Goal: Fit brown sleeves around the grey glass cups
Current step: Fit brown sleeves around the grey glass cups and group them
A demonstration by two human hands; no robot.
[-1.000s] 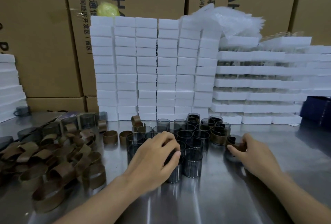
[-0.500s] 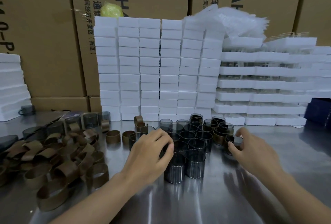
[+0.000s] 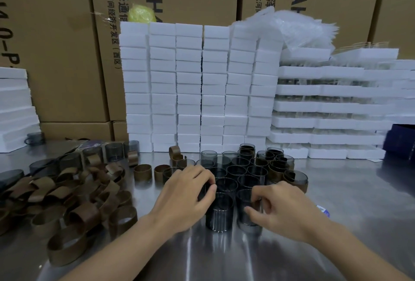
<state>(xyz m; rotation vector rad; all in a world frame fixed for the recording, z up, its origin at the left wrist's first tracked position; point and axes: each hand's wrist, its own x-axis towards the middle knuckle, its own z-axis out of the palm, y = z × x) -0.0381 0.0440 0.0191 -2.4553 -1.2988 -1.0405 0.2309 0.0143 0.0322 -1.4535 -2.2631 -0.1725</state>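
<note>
Head view, looking down onto a shiny steel table point(image 3: 336, 224). At centre, a tight cluster of grey glass cups point(image 3: 235, 172), upright and mostly bare, with a few sleeved cups point(image 3: 275, 171) at its far right edge. Left grip point(image 3: 186, 193), a bare hand, curled over the near-left cup point(image 3: 203, 192), mostly hidden beneath the fingers. Right grip point(image 3: 283, 208) pinching the near-right cup point(image 3: 248, 224) between thumb and fingertips. Seemingly the picking step: choosing a bare cup, no sleeve in either grip. Next, probably calls for lifting one cup clear of its neighbours and reaching left to the heap of brown sleeves point(image 3: 67, 193). Behind, stacked white foam blocks point(image 3: 190, 87), foam trays point(image 3: 325, 105) and a wall of printed cardboard boxes point(image 3: 56, 44).
</note>
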